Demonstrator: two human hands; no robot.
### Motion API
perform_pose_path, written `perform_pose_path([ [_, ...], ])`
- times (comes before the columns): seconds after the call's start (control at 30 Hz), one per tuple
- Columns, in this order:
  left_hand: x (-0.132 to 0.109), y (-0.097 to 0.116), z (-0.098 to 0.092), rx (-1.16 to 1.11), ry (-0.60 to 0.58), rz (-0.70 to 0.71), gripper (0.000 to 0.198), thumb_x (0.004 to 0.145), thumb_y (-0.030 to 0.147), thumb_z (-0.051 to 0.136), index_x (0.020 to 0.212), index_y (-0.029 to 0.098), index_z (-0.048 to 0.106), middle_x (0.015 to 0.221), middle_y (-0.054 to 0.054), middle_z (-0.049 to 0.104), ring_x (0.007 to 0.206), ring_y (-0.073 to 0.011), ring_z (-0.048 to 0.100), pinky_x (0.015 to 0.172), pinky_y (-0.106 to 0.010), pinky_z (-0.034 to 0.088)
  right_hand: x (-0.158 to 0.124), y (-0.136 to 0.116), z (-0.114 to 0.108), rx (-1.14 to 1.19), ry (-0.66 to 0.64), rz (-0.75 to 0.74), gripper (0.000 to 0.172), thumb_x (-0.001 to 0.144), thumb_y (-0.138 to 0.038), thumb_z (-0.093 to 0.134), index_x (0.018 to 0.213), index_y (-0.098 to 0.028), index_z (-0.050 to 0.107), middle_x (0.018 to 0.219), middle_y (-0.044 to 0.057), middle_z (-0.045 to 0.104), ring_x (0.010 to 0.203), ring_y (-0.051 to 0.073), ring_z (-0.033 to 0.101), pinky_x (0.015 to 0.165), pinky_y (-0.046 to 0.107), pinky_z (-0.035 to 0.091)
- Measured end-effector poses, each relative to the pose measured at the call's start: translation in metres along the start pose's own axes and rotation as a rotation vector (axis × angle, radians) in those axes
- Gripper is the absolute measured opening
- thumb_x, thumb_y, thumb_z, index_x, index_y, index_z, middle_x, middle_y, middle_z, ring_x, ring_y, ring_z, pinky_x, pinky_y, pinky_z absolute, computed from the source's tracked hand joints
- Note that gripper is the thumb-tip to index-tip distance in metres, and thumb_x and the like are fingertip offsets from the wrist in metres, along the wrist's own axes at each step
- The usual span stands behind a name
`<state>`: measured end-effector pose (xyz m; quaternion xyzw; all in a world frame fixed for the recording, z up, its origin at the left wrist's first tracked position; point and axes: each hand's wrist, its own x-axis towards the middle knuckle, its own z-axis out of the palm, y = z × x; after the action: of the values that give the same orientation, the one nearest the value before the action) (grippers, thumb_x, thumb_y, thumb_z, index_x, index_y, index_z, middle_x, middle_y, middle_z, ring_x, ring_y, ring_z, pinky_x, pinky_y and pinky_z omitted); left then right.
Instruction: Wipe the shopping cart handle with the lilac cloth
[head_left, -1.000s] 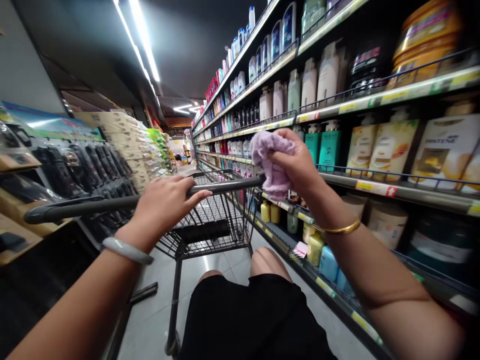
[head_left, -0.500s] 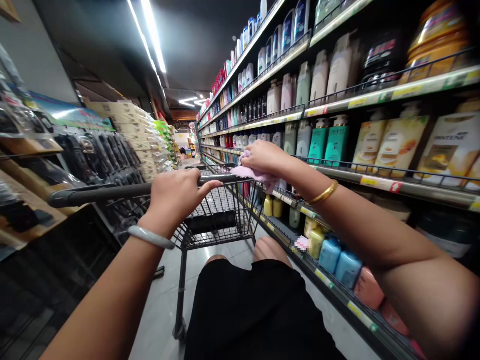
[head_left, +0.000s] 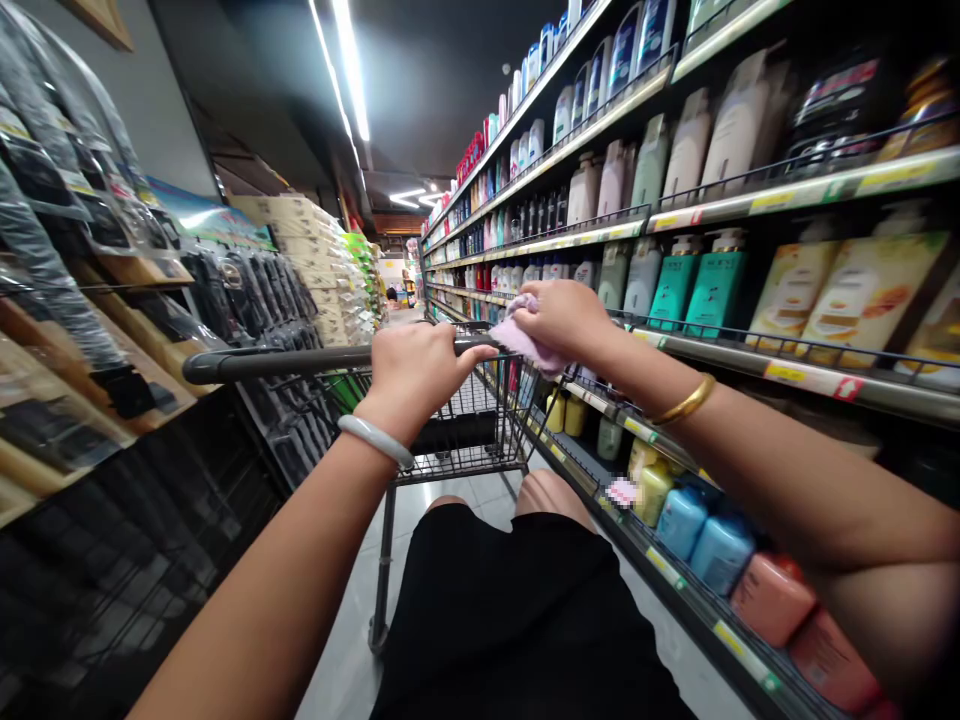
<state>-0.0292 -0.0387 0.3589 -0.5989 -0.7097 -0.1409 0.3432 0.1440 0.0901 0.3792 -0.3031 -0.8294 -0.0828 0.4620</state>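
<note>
My left hand [head_left: 420, 372] is wrapped round the dark handle [head_left: 292, 362] of a shopping cart, its thumb lying along the bar. A grey-white bangle sits on that wrist. Close beside it, at the handle's right end, my right hand [head_left: 562, 318] is closed on a bunched lilac cloth [head_left: 529, 345]. The cloth lies against the bar, and the fingers under it are partly hidden. A gold bangle circles the right forearm. Below and beyond the handle is the cart's black wire basket [head_left: 476, 465].
Shelves [head_left: 750, 355] of shampoo and lotion bottles run close along the right. On the left hang packaged goods [head_left: 240, 290] in clear plastic, with stacked boxes [head_left: 307, 255] beyond. Pale floor tiles [head_left: 341, 610] show beside the cart's leg, and the aisle continues ahead.
The view has swung left, so cart, hands and shelves appear farther right. My right hand with the cloth is slightly closer to my left hand, which keeps its hold on the handle.
</note>
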Motion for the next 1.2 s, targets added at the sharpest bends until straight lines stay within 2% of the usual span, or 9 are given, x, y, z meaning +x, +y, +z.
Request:
perform_pose_path([
  [0.2, -0.007, -0.005, -0.008, 0.016, 0.031, 0.124, 0.066, 0.099, 0.067, 0.029, 0.107, 0.016, 0.070, 0.102, -0.015, 0.074, 0.094, -0.0300, 0.067, 0.074, -0.038, 0.038, -0.018, -0.025, -0.002, -0.002, 0.003, -0.266, 0.030, 0.083, -0.038, 0.059, 0.103, -0.020, 0.073, 0.101, 0.008, 0.070, 0.085, 0.020, 0.058, 0.073, 0.031, 0.038],
  [0.37, -0.028, -0.069, -0.026, 0.140, 0.036, 0.010, 0.074, 0.100, 0.069, 0.015, 0.107, 0.020, 0.070, 0.103, -0.011, 0.073, 0.093, -0.0256, 0.064, 0.068, -0.035, 0.033, -0.001, 0.019, -0.025, -0.130, -0.177, 0.082, 0.031, 0.086, -0.040, 0.055, 0.097, -0.020, 0.075, 0.095, 0.010, 0.075, 0.080, 0.022, 0.061, 0.067, 0.032, 0.037],
  [0.47, -0.039, -0.095, -0.029, 0.251, -0.031, -0.126, 0.086, 0.099, 0.070, 0.004, 0.099, 0.018, 0.073, 0.093, -0.010, 0.072, 0.083, -0.0228, 0.060, 0.062, -0.032, 0.024, 0.005, 0.022, -0.020, -0.220, -0.158, 0.180, 0.030, 0.086, -0.039, 0.055, 0.094, -0.019, 0.075, 0.094, 0.013, 0.075, 0.079, 0.023, 0.062, 0.065, 0.032, 0.035],
  [0.67, -0.041, -0.092, -0.020, 0.243, -0.054, -0.302, 0.088, 0.102, 0.057, 0.003, 0.101, 0.011, 0.078, 0.086, -0.013, 0.071, 0.076, -0.0226, 0.058, 0.063, -0.032, 0.021, -0.017, -0.024, 0.005, -0.064, 0.010, -0.207, 0.036, 0.088, -0.041, 0.052, 0.110, -0.021, 0.072, 0.112, 0.009, 0.071, 0.092, 0.022, 0.061, 0.072, 0.033, 0.040],
  [0.73, -0.041, -0.090, -0.016, 0.250, -0.012, -0.275, 0.086, 0.102, 0.055, 0.005, 0.100, 0.010, 0.079, 0.087, -0.014, 0.072, 0.078, -0.0236, 0.059, 0.064, -0.033, 0.021, -0.010, -0.020, 0.002, -0.023, -0.082, -0.205, 0.034, 0.087, -0.039, 0.052, 0.106, -0.020, 0.073, 0.108, 0.009, 0.072, 0.089, 0.022, 0.061, 0.072, 0.033, 0.040],
  [0.87, -0.041, -0.087, -0.006, 0.252, 0.095, -0.280, 0.089, 0.102, 0.051, 0.002, 0.098, 0.008, 0.080, 0.085, -0.017, 0.073, 0.078, -0.0287, 0.062, 0.064, -0.038, 0.024, 0.026, -0.003, -0.008, -0.086, -0.469, 0.154, 0.024, 0.084, -0.033, 0.057, 0.073, -0.019, 0.072, 0.072, 0.010, 0.068, 0.066, 0.020, 0.056, 0.062, 0.035, 0.036],
  [0.93, -0.039, -0.082, -0.001, 0.238, 0.131, -0.322, 0.089, 0.101, 0.046, 0.002, 0.099, 0.005, 0.080, 0.082, -0.019, 0.072, 0.077, -0.0308, 0.062, 0.065, -0.040, 0.026, 0.035, -0.014, -0.003, -0.084, -0.522, 0.189, 0.023, 0.083, -0.034, 0.060, 0.070, -0.019, 0.071, 0.071, 0.011, 0.067, 0.063, 0.020, 0.055, 0.061, 0.035, 0.035],
  [1.1, -0.037, -0.078, 0.002, 0.201, 0.150, -0.316, 0.084, 0.100, 0.042, 0.005, 0.098, 0.004, 0.080, 0.081, -0.020, 0.072, 0.077, -0.0317, 0.062, 0.068, -0.041, 0.027, 0.003, -0.084, 0.029, 0.037, -0.107, -0.132, 0.031, 0.093, -0.043, 0.050, 0.105, -0.023, 0.070, 0.103, 0.008, 0.071, 0.081, 0.020, 0.059, 0.067, 0.032, 0.036],
  [1.2, -0.040, -0.084, 0.000, 0.221, 0.140, -0.278, 0.083, 0.100, 0.042, 0.005, 0.093, 0.007, 0.079, 0.085, -0.020, 0.073, 0.078, -0.0321, 0.062, 0.067, -0.041, 0.027, -0.015, -0.098, 0.035, -0.010, -0.006, -0.328, 0.032, 0.094, -0.040, 0.050, 0.112, -0.021, 0.068, 0.111, 0.010, 0.069, 0.093, 0.021, 0.058, 0.073, 0.032, 0.038],
])
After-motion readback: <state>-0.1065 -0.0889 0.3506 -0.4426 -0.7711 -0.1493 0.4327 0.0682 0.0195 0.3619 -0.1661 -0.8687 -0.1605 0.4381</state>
